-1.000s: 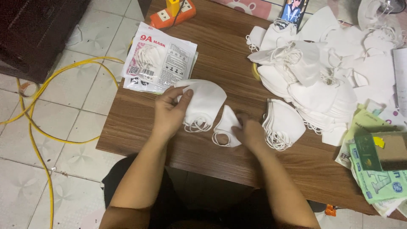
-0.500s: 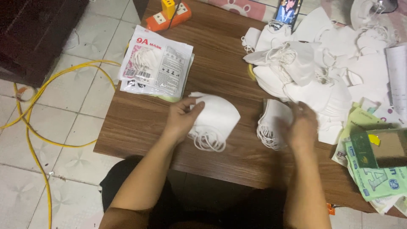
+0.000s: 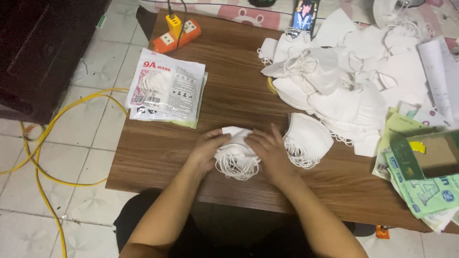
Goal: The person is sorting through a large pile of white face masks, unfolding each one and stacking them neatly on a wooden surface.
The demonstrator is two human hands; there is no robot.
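Since half a second ago, my right hand (image 3: 271, 154) has come back from the second stack at the right and now meets my left hand (image 3: 207, 151) over the small stack of folded white fabric face masks (image 3: 236, 155) at the near middle of the brown wood-grain table (image 3: 158, 157). Both hands press on that stack from either side: the left fingers curl over its upper left edge, the right fingers lie close together and flat across its right half, thumb tucked toward the middle. Loose white ear loops spill out from under my palms toward the table's near edge.

Just beside my right hand sits a second stack of white masks (image 3: 308, 138), its loops also hanging toward me; it is not touching my hand as far as I can tell. Beyond it, a big loose heap of white masks (image 3: 344, 76) covers the far right of the table. To the left lie flat printed plastic mask packets (image 3: 167, 88), and behind them an orange power strip (image 3: 177, 34). Green and white printed paper sleeves (image 3: 425, 191) and a brown cardboard box (image 3: 437, 153) lie at the right edge. A yellow cable (image 3: 52, 134) loops over the tiled floor.
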